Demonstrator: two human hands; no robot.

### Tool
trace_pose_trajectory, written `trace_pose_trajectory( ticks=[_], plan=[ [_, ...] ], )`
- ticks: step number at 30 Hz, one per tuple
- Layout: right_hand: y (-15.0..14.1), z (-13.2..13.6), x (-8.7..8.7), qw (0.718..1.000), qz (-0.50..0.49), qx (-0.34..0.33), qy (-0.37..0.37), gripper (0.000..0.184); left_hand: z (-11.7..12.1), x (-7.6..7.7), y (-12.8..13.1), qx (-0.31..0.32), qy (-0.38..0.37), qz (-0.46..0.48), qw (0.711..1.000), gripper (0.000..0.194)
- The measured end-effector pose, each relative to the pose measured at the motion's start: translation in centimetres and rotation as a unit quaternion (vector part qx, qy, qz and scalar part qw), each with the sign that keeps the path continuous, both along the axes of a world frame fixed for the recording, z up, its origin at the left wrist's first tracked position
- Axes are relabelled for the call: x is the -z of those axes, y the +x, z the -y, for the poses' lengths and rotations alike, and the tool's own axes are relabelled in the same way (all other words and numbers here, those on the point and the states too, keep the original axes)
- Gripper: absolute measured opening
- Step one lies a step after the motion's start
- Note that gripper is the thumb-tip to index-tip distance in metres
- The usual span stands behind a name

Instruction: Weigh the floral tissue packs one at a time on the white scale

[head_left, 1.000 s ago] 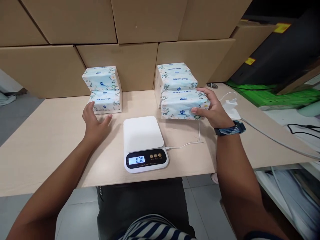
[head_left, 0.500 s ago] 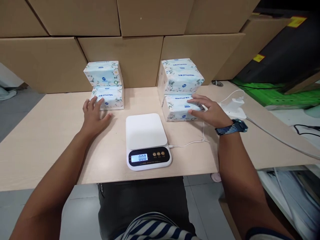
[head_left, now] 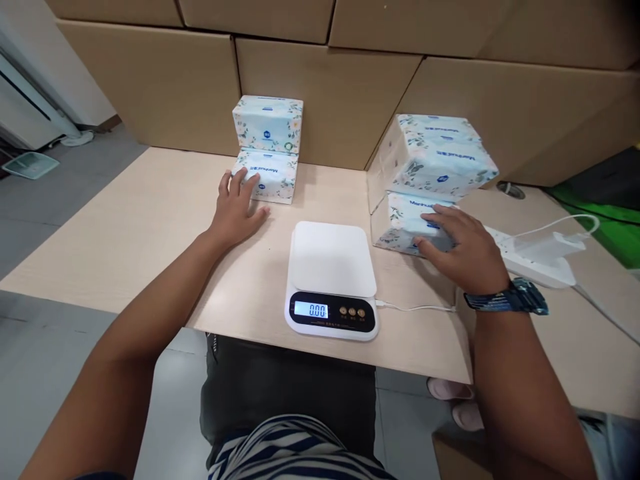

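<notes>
Cardboard boxes [head_left: 327, 93], contents hidden, top; tissue packs [head_left: 267, 123] on desk [head_left: 140, 227], centre; floor [head_left: 40, 360], lower left; left hand [head_left: 233, 217] and right hand [head_left: 470, 253]: grip spread, empty.

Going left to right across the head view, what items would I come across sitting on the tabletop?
Left stack of tissue packs → white digital scale reading 0.00 → right stack of tissue packs → white power strip.

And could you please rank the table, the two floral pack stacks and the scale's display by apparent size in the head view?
1. Table
2. Right stack, partly behind the right hand
3. Left stack
4. Display
</notes>
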State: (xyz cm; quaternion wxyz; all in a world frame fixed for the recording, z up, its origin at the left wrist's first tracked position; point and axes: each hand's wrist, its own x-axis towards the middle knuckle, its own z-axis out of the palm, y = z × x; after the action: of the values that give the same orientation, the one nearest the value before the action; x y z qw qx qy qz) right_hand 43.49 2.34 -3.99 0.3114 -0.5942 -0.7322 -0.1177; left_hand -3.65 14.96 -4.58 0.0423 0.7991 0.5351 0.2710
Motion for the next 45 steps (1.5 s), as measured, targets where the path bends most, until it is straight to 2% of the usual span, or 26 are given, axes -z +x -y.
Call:
trace_pose_trajectory(
  ticks=[12,18,25,29,31,33,36,38,40,43,45],
  plan=[
    [-2.3,0.7,-0.1,0.996,-0.04,0.075,-0.024,0.043,0.6,-0.7,0.7,-0.017,-0.027,-0.026,0.999,0.089],
    [-3.2,0.8,-0.2,0.995,-0.028,0.093,-0.03,0.039,0.6,-0.7,0.6,-0.011,-0.015,-0.018,1.0,0.087],
    [-3.1,0.7,-0.3,0.995,-0.026,0.092,-0.042,0.044,0.7,-0.7,0.5,-0.012,-0.017,0.0,1.0,0.083],
    [-4.0,1.7,-0.9,0.998,-0.014,0.06,0.019,0.052,0.3,0.2,0.7,-0.01,-0.009,0.108,0.994,0.089],
    [-5.2,2.1,-1.2,0.996,-0.033,0.023,0.074,0.062,-0.1,0.6,0.9,-0.025,-0.024,0.22,0.975,0.102],
    [-6.9,2.0,-1.4,0.992,-0.089,-0.028,0.087,0.071,-0.4,0.9,1.0,-0.048,-0.057,0.326,0.943,0.117],
    [-10.4,-0.2,-2.1,0.963,-0.244,-0.11,-0.005,0.08,-0.8,0.8,0.9,-0.074,-0.102,0.407,0.905,0.127],
    [-13.0,-3.0,-3.0,0.917,-0.37,-0.127,-0.08,0.085,-1.1,0.6,0.6,-0.08,-0.117,0.432,0.891,0.124],
    [-15.3,-6.6,-3.7,0.86,-0.496,-0.074,-0.094,0.082,-1.4,0.3,0.3,-0.082,-0.128,0.454,0.878,0.119],
    [-18.1,-12.0,-3.9,0.83,-0.548,0.007,-0.102,0.071,-2.2,0.0,-0.3,-0.085,-0.143,0.489,0.856,0.115],
    [-19.6,-14.6,-3.5,0.822,-0.555,0.049,-0.116,0.065,-2.9,0.0,-0.7,-0.092,-0.162,0.512,0.838,0.118]
  ],
)
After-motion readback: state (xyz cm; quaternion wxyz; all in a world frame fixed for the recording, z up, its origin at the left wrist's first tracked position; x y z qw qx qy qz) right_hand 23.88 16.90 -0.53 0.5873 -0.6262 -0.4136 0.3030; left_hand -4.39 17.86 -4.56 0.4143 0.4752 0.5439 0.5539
